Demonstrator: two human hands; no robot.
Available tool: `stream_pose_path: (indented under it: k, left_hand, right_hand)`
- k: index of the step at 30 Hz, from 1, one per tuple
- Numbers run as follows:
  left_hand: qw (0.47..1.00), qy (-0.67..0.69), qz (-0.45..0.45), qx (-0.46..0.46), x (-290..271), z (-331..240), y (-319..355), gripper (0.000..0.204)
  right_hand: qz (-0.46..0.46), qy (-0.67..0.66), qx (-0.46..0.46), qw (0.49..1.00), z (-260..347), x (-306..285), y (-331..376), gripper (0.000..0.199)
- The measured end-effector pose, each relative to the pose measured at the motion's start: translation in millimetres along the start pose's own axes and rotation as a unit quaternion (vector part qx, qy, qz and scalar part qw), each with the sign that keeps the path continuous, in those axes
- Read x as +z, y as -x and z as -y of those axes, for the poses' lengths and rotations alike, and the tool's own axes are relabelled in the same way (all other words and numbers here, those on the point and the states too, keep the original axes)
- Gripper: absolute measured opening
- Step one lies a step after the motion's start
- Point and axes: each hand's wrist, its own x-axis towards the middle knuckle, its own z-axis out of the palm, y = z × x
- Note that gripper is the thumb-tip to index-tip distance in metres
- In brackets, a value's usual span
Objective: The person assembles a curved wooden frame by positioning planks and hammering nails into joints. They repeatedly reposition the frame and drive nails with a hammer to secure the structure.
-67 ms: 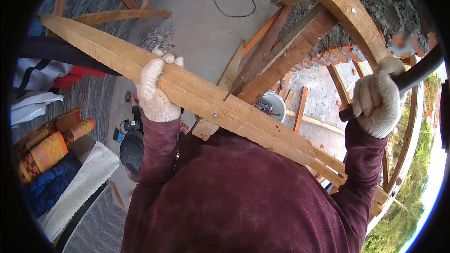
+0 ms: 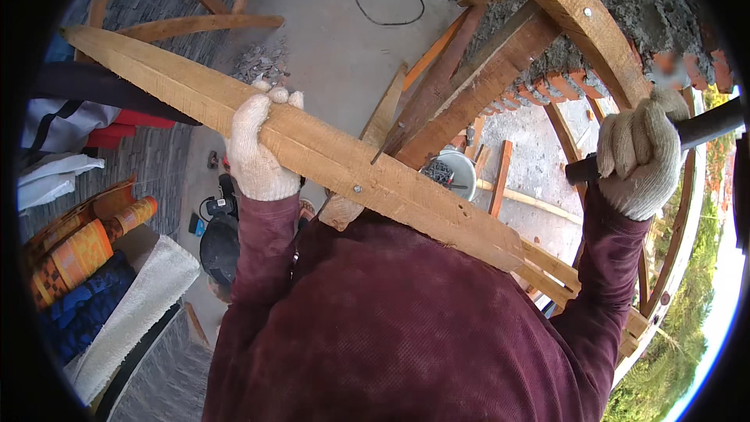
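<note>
My left hand [image 2: 258, 148], in a white knitted glove, is wrapped round a long wooden beam [image 2: 312, 155] that slants across my chest. A thin nail [image 2: 378, 158] sticks out of the beam's upper edge, and a round metal fastener head [image 2: 358, 188] shows on its face. Off to the right, my gloved right hand [image 2: 639, 155] is closed round the thick black handle [image 2: 707, 125] of a tool, held up apart from the beam. The tool's far end runs out of view, so its kind is hidden. Other timbers [image 2: 476, 121] meet the beam from behind.
A curved wooden rib [image 2: 582, 12] arches over a brick and mortar wall [image 2: 656, 23] at upper right. Below stands a pale bucket [image 2: 461, 176] with dark bits inside. Orange patterned rolls [image 2: 78, 254] and cloths lie at left. A dark cable [image 2: 383, 23] crosses the floor.
My right hand has shifted slightly up and to the right, and the black handle now lies closer to level. My left hand and the beam stay almost where they were.
</note>
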Motion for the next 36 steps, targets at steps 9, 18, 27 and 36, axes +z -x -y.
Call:
stream_pose_path:
  k: [9,18,27,36]
  left_hand:
    - [0.999,-0.030,-0.013,0.032,5,7,5,0.032]
    - [1.000,0.001,-0.020,0.013,7,0,-6,0.028]
    - [1.000,0.014,-0.019,0.003,4,0,-3,0.026]
    - [1.000,0.016,-0.020,0.002,9,-1,-11,0.025]
  right_hand:
    - [0.144,0.382,0.171,0.897,-32,19,22,0.011]
    - [0.190,0.433,0.026,0.881,-27,27,4,0.016]
    - [0.268,0.493,0.160,0.812,-38,21,20,0.015]
    - [0.273,0.437,0.168,0.840,-47,23,10,0.008]
